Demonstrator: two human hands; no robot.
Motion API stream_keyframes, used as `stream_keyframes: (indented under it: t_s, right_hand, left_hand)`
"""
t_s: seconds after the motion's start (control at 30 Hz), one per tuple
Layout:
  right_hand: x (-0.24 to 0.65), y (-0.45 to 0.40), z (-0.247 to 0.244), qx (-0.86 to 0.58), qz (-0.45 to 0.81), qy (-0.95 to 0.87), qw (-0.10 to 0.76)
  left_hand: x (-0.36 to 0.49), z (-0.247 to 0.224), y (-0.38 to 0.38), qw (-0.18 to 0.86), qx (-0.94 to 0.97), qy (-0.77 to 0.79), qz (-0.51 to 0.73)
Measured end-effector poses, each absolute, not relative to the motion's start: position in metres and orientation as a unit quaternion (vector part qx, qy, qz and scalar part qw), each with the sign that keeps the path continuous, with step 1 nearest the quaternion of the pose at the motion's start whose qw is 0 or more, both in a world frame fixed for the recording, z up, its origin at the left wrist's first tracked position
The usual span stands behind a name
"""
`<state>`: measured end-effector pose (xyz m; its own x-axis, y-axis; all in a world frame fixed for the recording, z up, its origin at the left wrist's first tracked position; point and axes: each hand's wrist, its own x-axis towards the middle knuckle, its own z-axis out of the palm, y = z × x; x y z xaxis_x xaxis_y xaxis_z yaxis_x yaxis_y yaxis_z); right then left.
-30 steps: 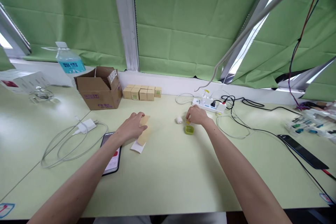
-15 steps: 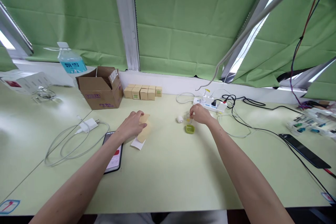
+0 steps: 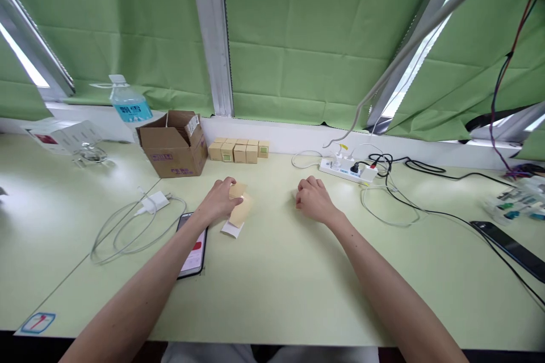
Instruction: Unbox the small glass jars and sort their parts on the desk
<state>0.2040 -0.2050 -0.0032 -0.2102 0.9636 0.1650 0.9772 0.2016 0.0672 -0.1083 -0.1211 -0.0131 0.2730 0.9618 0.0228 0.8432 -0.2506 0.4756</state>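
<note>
My left hand [image 3: 219,199] grips a flat tan piece of thin cardboard [image 3: 242,210], thumb and fingers closed around its left side. It looks like a small unfolded box. Under its lower end lies a white slip of paper [image 3: 233,229]. To the right, my right hand [image 3: 314,199] is low over the table with its fingers curled together. A sliver of something pale shows at the fingertips, too small to name. A phone [image 3: 192,261] with a lit screen lies beneath my left forearm.
Small tan boxes [image 3: 239,152] stand in a row at the back, beside an open brown carton [image 3: 174,150]. A white power strip [image 3: 347,170] with cables is behind my right hand. A white charger [image 3: 155,202] with a coiled cable lies left, a black phone-like slab [image 3: 506,247] right.
My right hand has moved slightly left and toward me, fingers curling over where the green cup and small white item were; both are now hidden. The left hand keeps its grip. The view has shifted slightly.
</note>
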Motion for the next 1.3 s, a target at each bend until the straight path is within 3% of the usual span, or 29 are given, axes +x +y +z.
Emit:
stream_keyframes:
  t_s: [0.27, 0.4, 0.5, 0.83, 1.07, 1.3]
  right_hand:
    - [0.198, -0.233, -0.007, -0.638, -0.118, -0.757, 0.071]
    - [0.154, -0.267, -0.018, -0.567, -0.069, -0.817, 0.074]
    - [0.115, -0.281, -0.032, -0.499, -0.046, -0.856, 0.125]
    - [0.059, -0.247, -0.066, -0.462, -0.026, -0.874, 0.148]
    - [0.051, -0.234, -0.061, -0.476, -0.029, -0.866, 0.149]
    - [0.043, -0.219, -0.067, -0.5, 0.007, -0.854, 0.14]
  left_hand:
    - [-0.112, -0.01, -0.12, 0.159, 0.776, 0.6, 0.113]
    - [-0.115, -0.007, -0.117, 0.127, 0.778, 0.612, 0.072]
    - [-0.117, -0.004, -0.117, 0.094, 0.78, 0.617, 0.043]
    - [-0.131, 0.006, -0.127, 0.009, 0.785, 0.619, 0.019]
    - [-0.165, 0.021, -0.2, -0.093, 0.779, 0.619, 0.031]
    - [-0.177, -0.02, -0.29, -0.138, 0.738, 0.658, 0.052]
